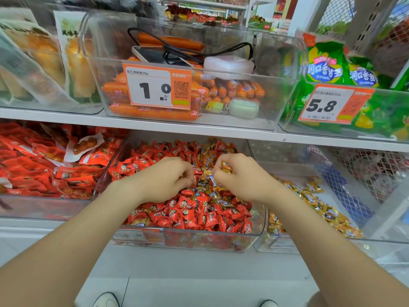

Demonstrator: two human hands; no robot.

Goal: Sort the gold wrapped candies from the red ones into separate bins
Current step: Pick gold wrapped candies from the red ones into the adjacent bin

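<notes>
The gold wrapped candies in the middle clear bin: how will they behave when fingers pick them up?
The small gold wrapped candies are probably light: the right hand holds some without visible effort. Their shiny crinkled wrappers may slip when pinched. Lying loose among red wrapped candies, they likely shift and slide rather than roll.

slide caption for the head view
Left hand, right hand pinch gold wrapped candies among red wrapped candies in clear plastic bin

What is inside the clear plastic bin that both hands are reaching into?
Mostly red wrapped candies, with a patch of gold wrapped candies mixed in around the middle and back. The left hand and right hand cover part of the pile; lower layers are hidden.
</notes>
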